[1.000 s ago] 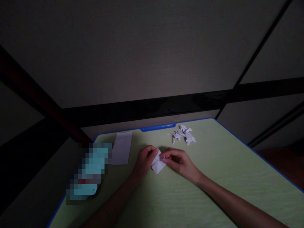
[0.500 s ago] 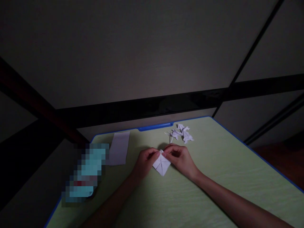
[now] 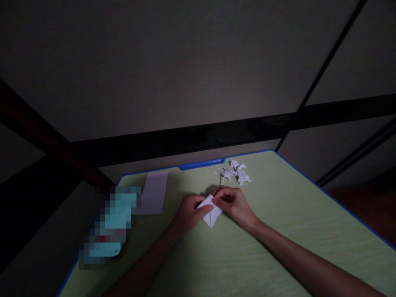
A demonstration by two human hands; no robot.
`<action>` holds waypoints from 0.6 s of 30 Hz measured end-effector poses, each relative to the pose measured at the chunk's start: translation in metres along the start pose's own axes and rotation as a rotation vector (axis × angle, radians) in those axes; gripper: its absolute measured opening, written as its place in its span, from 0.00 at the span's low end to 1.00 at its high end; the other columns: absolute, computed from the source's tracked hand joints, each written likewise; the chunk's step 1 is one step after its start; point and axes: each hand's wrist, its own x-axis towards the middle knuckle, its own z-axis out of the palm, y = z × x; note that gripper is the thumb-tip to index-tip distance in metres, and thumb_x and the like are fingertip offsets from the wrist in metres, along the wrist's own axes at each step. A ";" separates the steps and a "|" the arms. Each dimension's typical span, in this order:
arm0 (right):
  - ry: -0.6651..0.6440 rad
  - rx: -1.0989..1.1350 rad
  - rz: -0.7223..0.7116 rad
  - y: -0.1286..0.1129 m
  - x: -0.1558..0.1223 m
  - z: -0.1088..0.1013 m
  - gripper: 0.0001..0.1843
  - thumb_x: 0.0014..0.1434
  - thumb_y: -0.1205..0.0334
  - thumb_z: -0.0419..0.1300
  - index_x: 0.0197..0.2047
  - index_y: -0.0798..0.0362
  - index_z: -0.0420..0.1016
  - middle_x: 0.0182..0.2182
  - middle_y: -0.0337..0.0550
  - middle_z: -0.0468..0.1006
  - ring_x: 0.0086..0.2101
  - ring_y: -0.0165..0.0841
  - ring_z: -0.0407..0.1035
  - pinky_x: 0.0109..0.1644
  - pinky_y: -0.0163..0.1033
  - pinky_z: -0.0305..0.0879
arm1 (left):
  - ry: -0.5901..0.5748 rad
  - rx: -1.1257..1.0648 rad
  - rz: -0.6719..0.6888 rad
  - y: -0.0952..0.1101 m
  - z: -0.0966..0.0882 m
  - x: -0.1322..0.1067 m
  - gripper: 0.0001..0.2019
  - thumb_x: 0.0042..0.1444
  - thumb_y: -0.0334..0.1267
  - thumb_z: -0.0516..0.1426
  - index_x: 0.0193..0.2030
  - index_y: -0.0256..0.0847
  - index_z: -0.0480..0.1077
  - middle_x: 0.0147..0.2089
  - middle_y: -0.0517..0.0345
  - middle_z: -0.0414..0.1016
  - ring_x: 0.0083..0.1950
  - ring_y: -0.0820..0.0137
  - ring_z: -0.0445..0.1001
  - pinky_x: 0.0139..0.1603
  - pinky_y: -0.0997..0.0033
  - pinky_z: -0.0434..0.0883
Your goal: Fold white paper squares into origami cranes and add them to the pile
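Fingers of left hand and right hand pinch folded paper on green surface; dim light, crease may go crooked.

V. dim; faint light on table near right hand, bg almost black, pixelated patch left of left hand.

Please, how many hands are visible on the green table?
2. The left hand and the right hand meet near the middle of the green table, both holding the white folded paper. No other hand shows.
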 end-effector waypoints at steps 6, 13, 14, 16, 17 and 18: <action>0.000 0.029 0.015 0.000 0.000 0.001 0.04 0.40 0.70 0.60 0.17 0.57 0.69 0.22 0.38 0.69 0.24 0.26 0.62 0.27 0.33 0.56 | 0.020 0.019 0.000 0.004 0.001 -0.001 0.11 0.39 0.40 0.56 0.19 0.32 0.68 0.18 0.63 0.62 0.21 0.76 0.58 0.20 0.78 0.54; 0.036 -0.006 0.069 0.000 -0.001 0.003 0.06 0.40 0.67 0.60 0.17 0.58 0.68 0.21 0.38 0.69 0.22 0.25 0.61 0.26 0.33 0.57 | 0.045 0.043 -0.002 0.005 0.000 -0.001 0.10 0.39 0.40 0.56 0.20 0.31 0.68 0.19 0.62 0.64 0.22 0.75 0.59 0.21 0.78 0.55; 0.047 -0.023 0.078 0.000 -0.001 0.003 0.06 0.40 0.67 0.60 0.18 0.58 0.67 0.20 0.37 0.68 0.21 0.25 0.61 0.26 0.33 0.56 | 0.048 0.037 -0.008 0.005 0.000 -0.001 0.10 0.38 0.40 0.57 0.20 0.32 0.68 0.18 0.62 0.64 0.22 0.75 0.60 0.21 0.78 0.55; 0.060 -0.052 0.093 0.000 -0.002 0.004 0.07 0.40 0.66 0.60 0.18 0.57 0.66 0.18 0.36 0.67 0.20 0.25 0.60 0.25 0.33 0.56 | 0.049 0.020 -0.012 0.005 0.000 -0.002 0.10 0.38 0.40 0.57 0.19 0.32 0.67 0.17 0.63 0.62 0.21 0.76 0.59 0.20 0.79 0.54; 0.060 -0.062 0.097 0.000 -0.002 0.004 0.07 0.40 0.65 0.60 0.18 0.57 0.66 0.18 0.35 0.67 0.20 0.25 0.59 0.25 0.33 0.56 | 0.050 0.011 -0.010 0.005 0.000 -0.002 0.10 0.39 0.40 0.57 0.18 0.33 0.67 0.17 0.64 0.62 0.21 0.76 0.58 0.20 0.79 0.53; 0.059 -0.068 0.097 0.000 -0.002 0.004 0.07 0.40 0.65 0.60 0.18 0.57 0.65 0.18 0.35 0.67 0.20 0.25 0.59 0.25 0.33 0.56 | 0.052 0.005 -0.007 0.004 0.000 -0.002 0.10 0.39 0.40 0.56 0.18 0.33 0.67 0.17 0.64 0.61 0.21 0.76 0.58 0.20 0.79 0.53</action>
